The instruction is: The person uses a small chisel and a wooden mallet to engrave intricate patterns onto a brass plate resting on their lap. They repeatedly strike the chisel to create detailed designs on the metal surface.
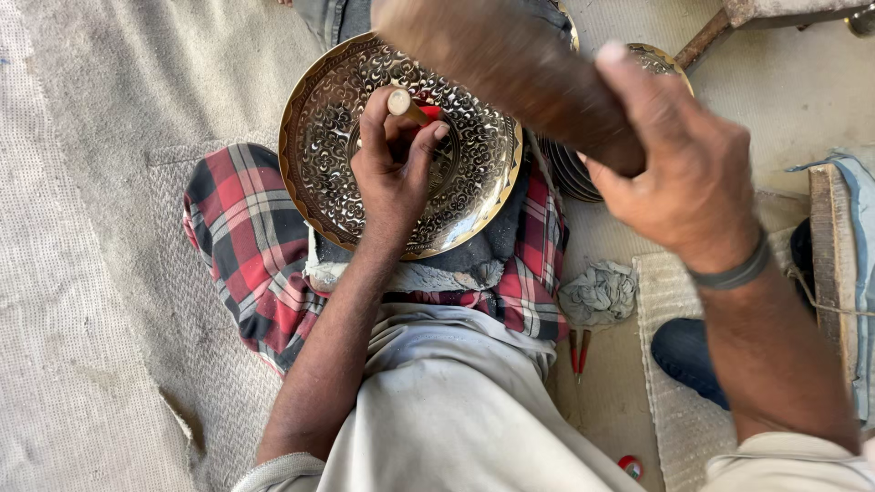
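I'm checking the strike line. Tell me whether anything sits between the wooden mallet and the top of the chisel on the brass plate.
Nothing visible does. The right hand holds the mallet raised above the engraved plate. The left hand grips the chisel below its top, so the struck end is bare, with open air to the mallet.

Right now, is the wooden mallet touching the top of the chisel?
Apart. The head view shows the wooden mallet raised in the right hand, with engraved plate visible between it and the chisel top.

Sunlit floor [100, 109], seemingly covered with matting.
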